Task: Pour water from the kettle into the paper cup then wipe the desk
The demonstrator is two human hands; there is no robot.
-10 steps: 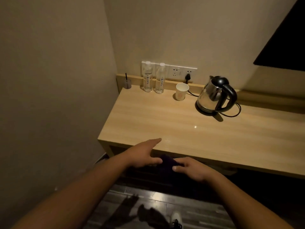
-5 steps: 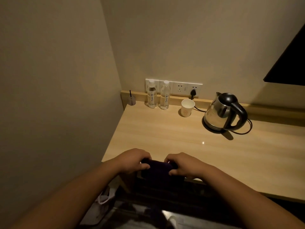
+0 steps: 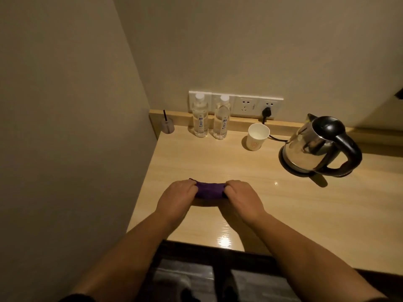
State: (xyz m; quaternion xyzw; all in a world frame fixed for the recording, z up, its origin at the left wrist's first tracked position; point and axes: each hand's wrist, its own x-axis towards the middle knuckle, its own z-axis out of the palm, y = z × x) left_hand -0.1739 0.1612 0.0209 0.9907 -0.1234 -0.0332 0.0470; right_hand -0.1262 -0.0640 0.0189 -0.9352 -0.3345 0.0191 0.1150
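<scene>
Both hands rest on the desk [image 3: 305,214] near its front edge, toward the left end. The left hand [image 3: 176,198] and the right hand [image 3: 242,198] are curled, palms down, each gripping one end of a purple cloth [image 3: 210,189] that lies bunched in a short roll between them. The cloth touches the desktop, and only its middle part shows; its ends are hidden under the fingers. The forearms are bare and reach in from the bottom of the view.

The kettle [image 3: 314,147] stands on its base near the back edge, to the right of the hands and well apart from them. Its body is shiny metal, its lid and handle are black, and the handle points to the right. Its lid is down. A black cord [image 3: 275,138] runs from the base behind the cup to a plug [image 3: 267,111] in the wall socket [image 3: 246,105].

The cup [image 3: 257,136] stands upright just left of the kettle, near the back edge, not touching it. It is white with a faint print on its side. Whether it holds water cannot be told.

Two bottles [image 3: 210,122] stand upright side by side at the back edge, left of the cup, caps on. In the back left corner sits a small clear holder [image 3: 167,126] with a dark stick in it.

A bright reflection shows on the desk at the front edge, between the forearms.
</scene>
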